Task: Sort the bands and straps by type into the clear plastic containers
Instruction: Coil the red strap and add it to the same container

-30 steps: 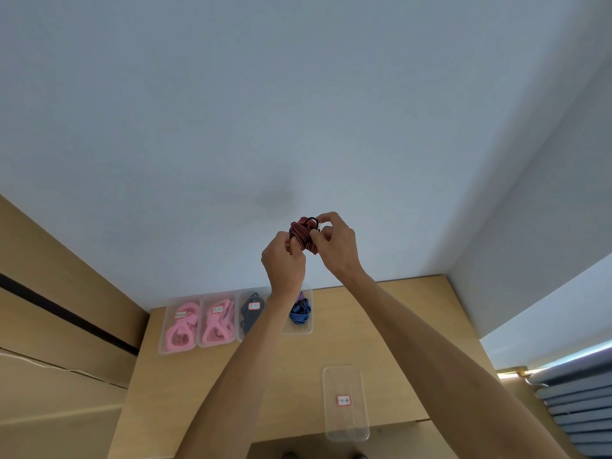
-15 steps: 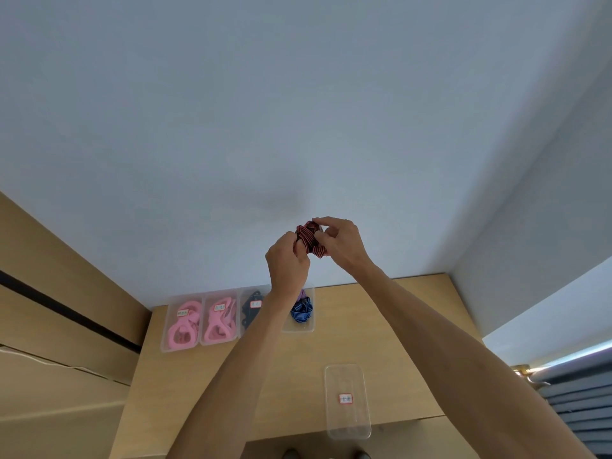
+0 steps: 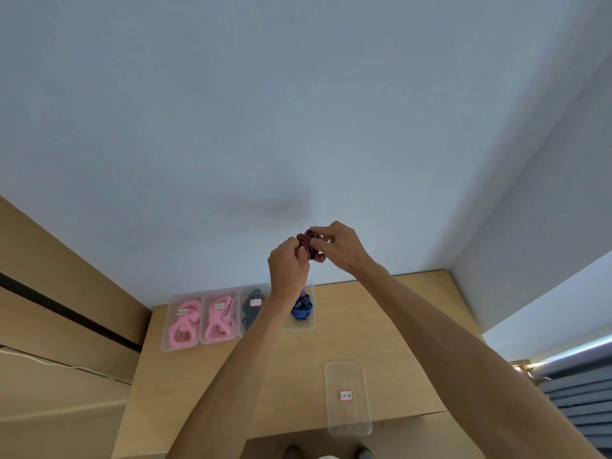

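Both hands are raised above the wooden table [image 3: 414, 326] and hold a bunched red-and-black striped strap [image 3: 310, 248] between them. My left hand [image 3: 287, 268] grips its left side with curled fingers. My right hand [image 3: 341, 246] pinches its right side. Four labelled clear containers stand in a row at the table's back: two with pink bands [image 3: 183, 323] [image 3: 219, 318], one with a dark strap [image 3: 251, 308], one with a blue striped strap [image 3: 301, 309]. My left forearm partly hides the last two. An empty labelled clear container [image 3: 347, 397] lies near the front edge.
A pale wall rises right behind the table. Wooden panelling [image 3: 59, 326] runs along the left side. At the far right edge is a blue-grey slatted surface [image 3: 583, 392]. Dark shoe tips [image 3: 328, 453] show below the table's front edge.
Both hands and the striped strap have shifted slightly right and a little lower in view. The bundle has been turned and worked between the fingers. The containers have not moved.
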`<state>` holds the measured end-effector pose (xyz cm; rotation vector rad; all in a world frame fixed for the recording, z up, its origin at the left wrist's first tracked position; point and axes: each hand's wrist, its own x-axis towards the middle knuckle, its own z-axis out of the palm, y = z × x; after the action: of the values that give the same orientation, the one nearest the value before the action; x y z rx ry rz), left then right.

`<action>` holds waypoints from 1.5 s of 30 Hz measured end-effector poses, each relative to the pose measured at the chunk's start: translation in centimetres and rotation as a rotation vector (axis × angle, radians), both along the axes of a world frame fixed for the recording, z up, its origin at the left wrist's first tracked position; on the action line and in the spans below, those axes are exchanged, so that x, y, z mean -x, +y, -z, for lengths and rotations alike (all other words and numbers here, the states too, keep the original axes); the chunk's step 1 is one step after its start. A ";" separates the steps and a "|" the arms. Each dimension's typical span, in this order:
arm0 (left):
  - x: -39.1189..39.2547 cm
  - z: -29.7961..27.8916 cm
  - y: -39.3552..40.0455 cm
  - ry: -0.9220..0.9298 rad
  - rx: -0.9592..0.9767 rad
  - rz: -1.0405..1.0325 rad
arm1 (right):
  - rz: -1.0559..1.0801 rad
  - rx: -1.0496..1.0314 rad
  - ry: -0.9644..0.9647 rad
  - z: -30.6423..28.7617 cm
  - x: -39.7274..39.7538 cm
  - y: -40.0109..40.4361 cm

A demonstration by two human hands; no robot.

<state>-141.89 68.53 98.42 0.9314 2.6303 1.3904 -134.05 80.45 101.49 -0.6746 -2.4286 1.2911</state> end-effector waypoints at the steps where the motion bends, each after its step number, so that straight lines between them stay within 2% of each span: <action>1: 0.1 0.1 0.0 -0.032 0.000 0.005 | 0.004 -0.027 -0.002 0.2 0.1 0.0; 5: 0.4 0.1 -0.1 -0.265 -0.054 0.040 | -0.014 0.026 0.012 0.5 0.0 -0.6; 7: 0.5 -0.1 -0.2 -0.331 -0.073 0.071 | -0.044 0.089 -0.003 0.9 -0.3 -0.6; 10: 1.0 -0.3 -0.3 -0.409 -0.073 0.134 | -0.003 0.074 -0.057 1.8 -0.6 -0.8; 12: 1.4 -0.4 -0.3 -0.368 0.011 0.172 | 0.050 0.085 -0.004 2.4 -0.7 -1.0; 14: 1.8 -0.1 -0.3 -0.241 0.126 0.182 | 0.090 0.095 0.045 2.7 -0.9 -1.4; 17: 1.8 -0.2 -0.3 -0.184 0.134 0.078 | 0.128 0.137 0.081 3.0 -1.1 -1.3; 18: 1.9 -0.1 -0.2 -0.260 0.086 0.041 | 0.132 0.141 0.076 3.0 -1.1 -1.2; 19: 2.0 0.0 -0.2 -0.417 0.011 0.005 | 0.138 0.145 0.070 3.0 -1.1 -1.2; 21: 1.7 -0.1 -0.2 -0.856 -0.169 -0.020 | 0.148 0.155 0.071 3.1 -1.2 -1.1; 22: 1.6 -0.1 -0.3 -1.011 -0.252 -0.001 | 0.147 0.156 0.076 3.1 -1.2 -1.1; 23: 1.4 0.0 -0.4 -1.072 -0.303 0.016 | 0.142 0.158 0.080 3.2 -1.3 -1.1; 28: 0.5 0.3 0.1 -1.040 -0.394 0.012 | 0.112 0.171 0.091 3.0 -2.0 -0.4; 32: -0.1 1.0 0.2 -0.968 -0.278 0.036 | 0.037 0.171 -0.005 3.0 -2.5 0.1; 39: -0.8 1.2 -1.3 -1.023 -0.360 0.021 | 0.079 0.401 -0.003 4.5 -3.4 -0.7; 43: -1.8 1.4 -1.8 -0.955 -0.320 -0.015 | -0.019 0.327 -0.042 4.5 -3.5 -0.8; 45: -2.0 1.6 -2.1 -0.911 -0.284 -0.061 | 0.003 0.293 -0.066 4.7 -3.3 -1.3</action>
<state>-139.84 66.45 96.78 0.1224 1.8125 1.6829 -130.73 79.13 96.77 -0.8065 -2.3076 1.6678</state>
